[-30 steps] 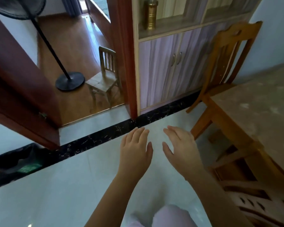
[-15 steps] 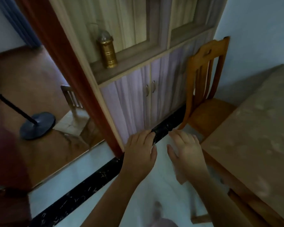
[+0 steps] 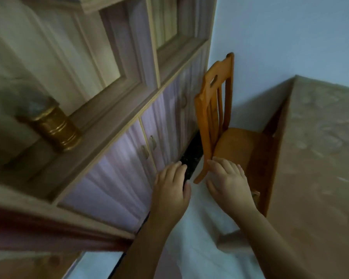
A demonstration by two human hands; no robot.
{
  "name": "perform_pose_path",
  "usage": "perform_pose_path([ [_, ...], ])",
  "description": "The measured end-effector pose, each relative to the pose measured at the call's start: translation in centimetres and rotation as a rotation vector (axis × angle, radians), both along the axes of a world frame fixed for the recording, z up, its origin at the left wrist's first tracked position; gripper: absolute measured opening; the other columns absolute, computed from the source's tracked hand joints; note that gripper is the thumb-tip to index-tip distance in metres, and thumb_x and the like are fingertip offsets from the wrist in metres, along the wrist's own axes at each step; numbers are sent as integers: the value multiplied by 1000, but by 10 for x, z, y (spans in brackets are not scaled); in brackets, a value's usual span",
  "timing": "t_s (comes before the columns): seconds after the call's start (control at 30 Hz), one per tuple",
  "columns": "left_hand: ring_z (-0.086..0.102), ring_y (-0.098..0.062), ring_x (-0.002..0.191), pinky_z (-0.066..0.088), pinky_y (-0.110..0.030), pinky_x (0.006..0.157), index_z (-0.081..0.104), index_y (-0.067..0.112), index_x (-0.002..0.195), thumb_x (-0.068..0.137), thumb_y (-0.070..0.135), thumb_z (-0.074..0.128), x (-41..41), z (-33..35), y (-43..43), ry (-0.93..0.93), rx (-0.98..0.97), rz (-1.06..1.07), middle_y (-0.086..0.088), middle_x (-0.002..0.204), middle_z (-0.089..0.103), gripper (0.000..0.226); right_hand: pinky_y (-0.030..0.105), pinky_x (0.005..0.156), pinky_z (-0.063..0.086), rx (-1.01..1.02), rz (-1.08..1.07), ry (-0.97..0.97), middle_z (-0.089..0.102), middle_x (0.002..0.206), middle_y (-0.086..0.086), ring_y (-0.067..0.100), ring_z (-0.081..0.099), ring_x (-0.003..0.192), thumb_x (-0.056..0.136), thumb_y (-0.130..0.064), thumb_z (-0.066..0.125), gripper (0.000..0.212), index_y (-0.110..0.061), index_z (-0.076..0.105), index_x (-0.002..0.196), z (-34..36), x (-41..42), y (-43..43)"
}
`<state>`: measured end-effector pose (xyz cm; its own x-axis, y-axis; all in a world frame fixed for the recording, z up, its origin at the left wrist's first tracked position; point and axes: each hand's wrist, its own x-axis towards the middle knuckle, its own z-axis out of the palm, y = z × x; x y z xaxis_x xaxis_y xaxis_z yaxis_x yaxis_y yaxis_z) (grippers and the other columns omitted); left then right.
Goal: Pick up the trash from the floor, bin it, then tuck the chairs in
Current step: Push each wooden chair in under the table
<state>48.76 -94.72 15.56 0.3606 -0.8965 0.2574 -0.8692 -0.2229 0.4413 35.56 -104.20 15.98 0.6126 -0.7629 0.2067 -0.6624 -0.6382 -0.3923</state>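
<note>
Two bare hands reach out in front of the person, both held flat with the fingers spread a little and nothing in them. The left hand (image 3: 170,190) hangs over the dark strip of floor (image 3: 190,158) that runs along the foot of the cupboard (image 3: 117,158). The right hand (image 3: 229,183) is just beside the back leg of the wooden chair (image 3: 216,109); whether it touches the leg or only hangs in front of it is hard to tell.

That chair stands at the far end of the table (image 3: 320,158), with its back close to the cupboard doors and the pale wall (image 3: 280,37) behind it. Its seat faces the table, and part of the seat sits under the table's edge. The picture is tilted and a bit blurry.

On the cupboard's ledge, over to the left, stands a gold tin (image 3: 54,127). The white floor (image 3: 197,238) lies under both arms.
</note>
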Motion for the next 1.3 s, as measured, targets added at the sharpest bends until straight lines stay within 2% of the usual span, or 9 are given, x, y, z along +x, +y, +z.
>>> perform_pose_path([
  [0.17, 59, -27, 104, 44, -34, 89, 60, 5, 112, 84, 27, 42, 67, 13, -78, 33, -43, -85, -12, 112, 64, 41, 54, 98, 37, -26, -132, -29, 59, 122, 8, 28, 53, 116, 81, -22, 66, 39, -13, 57, 117, 8, 55, -55],
  [0.27, 61, -27, 102, 38, -28, 89, 61, 4, 111, 82, 22, 52, 89, 16, -125, 46, -54, -118, -12, 111, 65, 35, 52, 99, 36, -10, -206, -47, 59, 123, 6, 27, 52, 117, 82, -25, 66, 41, -14, 55, 120, 9, 75, -88],
  [0.4, 59, -28, 105, 40, -32, 88, 59, 4, 114, 82, 19, 55, 110, 14, -188, 154, -83, -160, -13, 114, 63, 36, 53, 98, 37, 15, -259, -57, 59, 122, 6, 29, 54, 115, 79, -28, 68, 45, -16, 55, 120, 6, 91, -138],
  [0.57, 51, -22, 116, 38, -29, 95, 54, 8, 122, 89, 16, 56, 134, 14, -276, 246, -66, -137, -9, 122, 58, 34, 48, 107, 27, 89, -247, -91, 50, 134, 2, 22, 43, 126, 85, -40, 58, 49, -20, 47, 129, 0, 112, -216],
  [0.73, 44, -14, 122, 33, -24, 95, 48, 18, 130, 92, 21, 52, 150, 15, -348, 453, 41, -61, -1, 132, 51, 38, 39, 107, 29, 163, -227, -145, 48, 135, -1, 18, 41, 125, 85, -37, 58, 52, -22, 43, 132, -4, 129, -283],
  [0.93, 46, -17, 121, 34, -23, 95, 43, 12, 134, 93, 13, 49, 162, 2, -411, 735, 148, -23, -9, 134, 50, 41, 39, 105, 36, 341, -193, -202, 47, 132, -2, 15, 42, 122, 85, -39, 57, 53, -24, 40, 133, -12, 156, -322],
  [1.1, 44, -20, 124, 37, -32, 100, 39, 18, 137, 94, 19, 49, 166, -7, -446, 874, 224, -49, -7, 138, 45, 45, 39, 99, 42, 513, -250, -268, 45, 131, -3, 15, 43, 120, 83, -42, 60, 59, -26, 37, 135, -18, 167, -334],
  [1.2, 48, -20, 119, 41, -46, 101, 41, 23, 136, 91, 23, 55, 170, -17, -458, 895, 229, -57, -5, 134, 50, 47, 38, 99, 42, 582, -253, -242, 43, 133, -3, 15, 42, 120, 80, -43, 62, 68, -25, 31, 138, -20, 178, -329],
  [1.3, 53, -20, 113, 44, -46, 97, 45, 21, 133, 87, 18, 60, 170, -23, -464, 1029, 210, -42, -6, 126, 55, 48, 21, 90, 44, 637, -277, -322, 42, 129, -5, 8, 44, 110, 81, -35, 64, 72, -27, 25, 140, -23, 186, -324],
])
